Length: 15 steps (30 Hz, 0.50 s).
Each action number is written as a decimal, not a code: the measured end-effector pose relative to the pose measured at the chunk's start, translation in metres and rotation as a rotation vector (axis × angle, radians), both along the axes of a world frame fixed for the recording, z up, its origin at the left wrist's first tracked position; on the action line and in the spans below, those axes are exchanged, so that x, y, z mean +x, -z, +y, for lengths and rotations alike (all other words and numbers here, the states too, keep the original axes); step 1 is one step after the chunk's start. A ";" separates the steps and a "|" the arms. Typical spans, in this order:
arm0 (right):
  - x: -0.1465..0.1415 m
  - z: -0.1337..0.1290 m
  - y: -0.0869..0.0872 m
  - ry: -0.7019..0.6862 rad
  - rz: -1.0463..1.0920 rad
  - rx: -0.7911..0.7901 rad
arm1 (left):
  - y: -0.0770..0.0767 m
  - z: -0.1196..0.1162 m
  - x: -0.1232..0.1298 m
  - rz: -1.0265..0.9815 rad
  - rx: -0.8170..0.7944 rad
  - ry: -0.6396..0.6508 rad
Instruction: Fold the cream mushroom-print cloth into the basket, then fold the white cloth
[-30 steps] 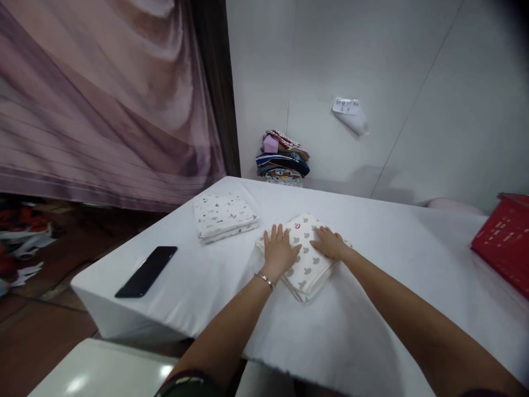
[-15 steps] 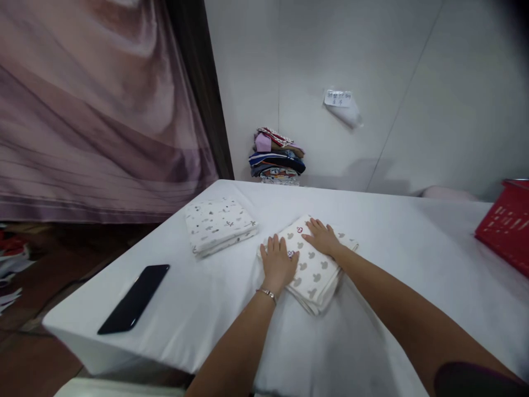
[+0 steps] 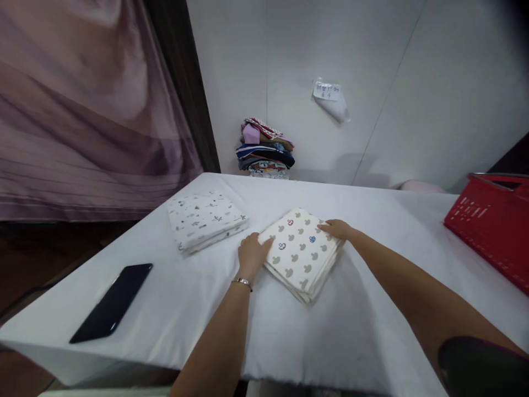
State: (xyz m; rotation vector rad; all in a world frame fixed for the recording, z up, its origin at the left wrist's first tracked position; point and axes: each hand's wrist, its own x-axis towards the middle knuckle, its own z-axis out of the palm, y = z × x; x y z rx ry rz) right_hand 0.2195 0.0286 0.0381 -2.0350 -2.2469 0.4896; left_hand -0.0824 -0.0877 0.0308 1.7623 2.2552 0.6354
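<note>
A folded white cloth with grey, red and blue mushroom prints (image 3: 300, 251) lies on the white-covered table (image 3: 351, 342). My left hand (image 3: 253, 255) grips its left corner, thumb on top and the other fingers at the edge. At the upper right corner my right hand (image 3: 336, 229) pinches the cloth, its lower fingers hidden beneath. To the left rests a second folded white cloth with small leaf-like prints (image 3: 206, 220), touched by neither hand.
A black phone (image 3: 113, 302) lies near the table's left front. A red basket (image 3: 494, 226) stands at the right. Behind the far edge is a stack of folded fabrics (image 3: 265, 149) by the wall. A pinkish curtain (image 3: 82, 110) hangs at the left.
My hands have gone from lying flat on the mushroom cloth to holding its left and right corners. More of its print shows. The view has shifted somewhat to the right.
</note>
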 end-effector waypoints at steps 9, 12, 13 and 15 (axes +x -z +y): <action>-0.006 -0.012 0.001 0.216 0.303 0.007 | -0.029 0.057 -0.019 0.137 0.213 0.154; -0.014 -0.007 0.000 0.276 0.313 0.015 | -0.029 0.082 -0.029 0.111 0.136 0.128; -0.015 -0.006 0.000 0.282 0.298 0.003 | -0.027 0.086 -0.029 0.103 0.119 0.122; -0.016 -0.005 0.000 0.273 0.291 -0.025 | -0.021 0.081 -0.026 0.099 0.171 0.134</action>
